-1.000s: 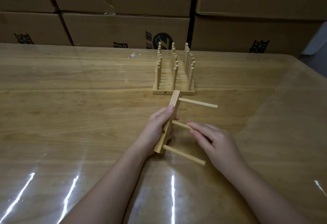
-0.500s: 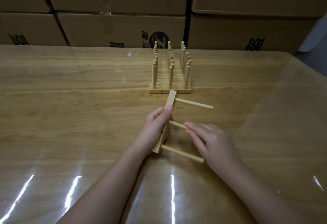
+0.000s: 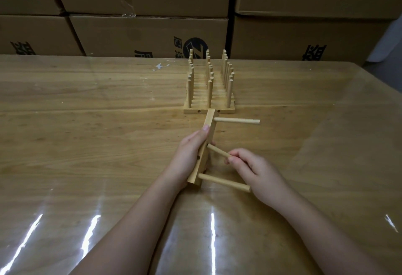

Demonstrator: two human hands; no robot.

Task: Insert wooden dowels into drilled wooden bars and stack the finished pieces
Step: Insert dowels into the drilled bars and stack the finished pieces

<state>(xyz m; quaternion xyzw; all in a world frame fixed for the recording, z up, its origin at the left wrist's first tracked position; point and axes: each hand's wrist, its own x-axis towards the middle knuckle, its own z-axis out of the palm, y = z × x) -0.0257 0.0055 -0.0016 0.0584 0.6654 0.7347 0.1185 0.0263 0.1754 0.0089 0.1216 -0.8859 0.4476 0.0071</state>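
Note:
My left hand (image 3: 188, 155) grips a drilled wooden bar (image 3: 210, 122) that stands on edge on the table, running away from me. Three dowels stick out of its right face: a far dowel (image 3: 237, 120), a middle dowel (image 3: 218, 150) and a near dowel (image 3: 224, 182). My right hand (image 3: 254, 172) pinches the outer end of the middle dowel with curled fingers. Just beyond the bar's far end stands a group of finished bars (image 3: 209, 110), laid side by side with their dowels pointing up.
The wooden table (image 3: 87, 144) is covered by a glossy clear sheet with light streaks near me. Stacked cardboard boxes (image 3: 148, 33) form a wall along the far edge. A small scrap (image 3: 159, 66) lies on the table at the back.
My right hand's fingers have curled round the middle dowel's outer end, where before they lay straighter along it. The bar and my left hand have stayed about where they were.

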